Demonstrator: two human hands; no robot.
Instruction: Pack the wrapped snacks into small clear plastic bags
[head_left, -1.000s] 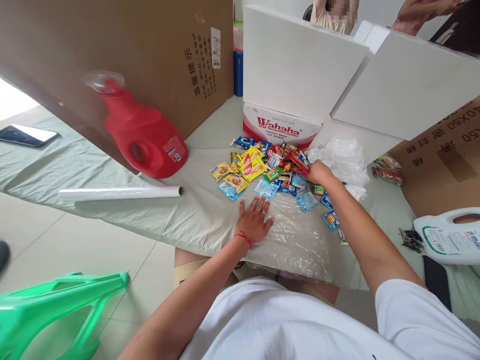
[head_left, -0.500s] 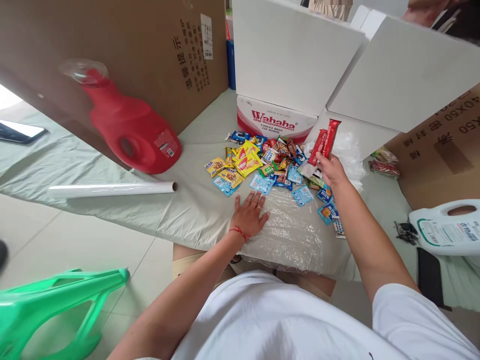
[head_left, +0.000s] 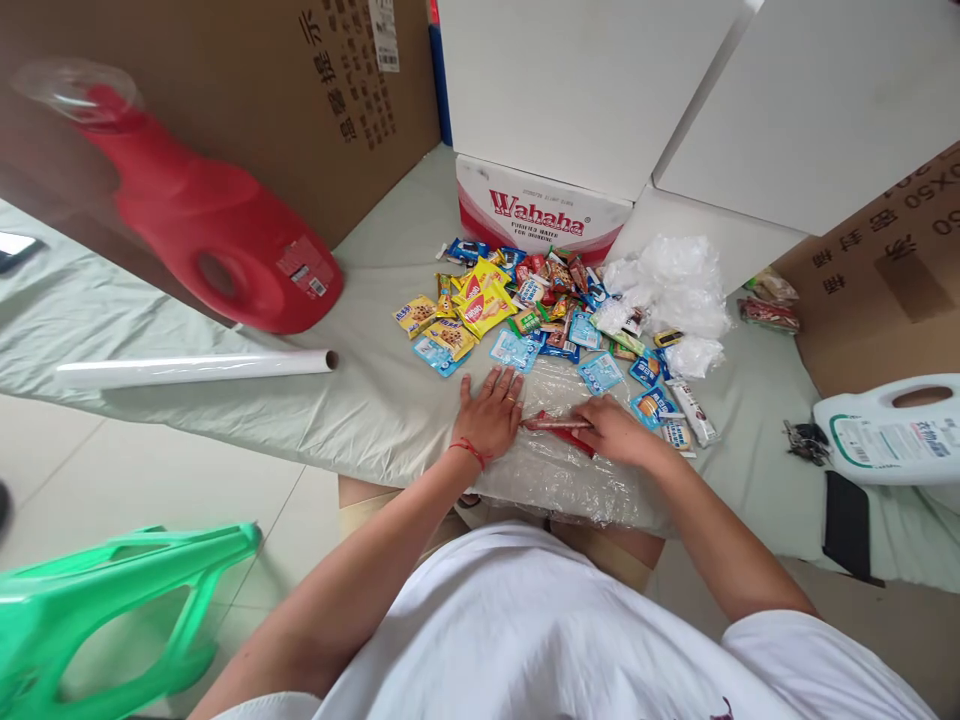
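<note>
My left hand (head_left: 487, 413) lies flat at the left edge of a clear plastic bag (head_left: 551, 480), fingers stretched out and holding nothing. Pinched in my right hand (head_left: 616, 430) are red-wrapped snack bars (head_left: 553, 424), held low over the bag, their left ends close to my left fingers. Beyond both hands spreads a pile of small wrapped snacks, among them yellow Nabati packets (head_left: 486, 308), yellow cookie packets (head_left: 450, 338) and light blue packets (head_left: 514, 349). A white-wrapped bar (head_left: 694, 412) lies right of the pile.
Crumpled clear plastic bags (head_left: 679, 275) sit behind the pile, near a Wahaha carton (head_left: 540, 210). To the left are a red jug (head_left: 232, 245) and a white roll (head_left: 199, 367). A white jug (head_left: 892, 430), keys (head_left: 806, 442) and a black phone-like object (head_left: 847, 522) are at right.
My right hand has brought the red snack bars down and left from above the pile to the clear bag. My left hand stays flat. The view has tilted down.
</note>
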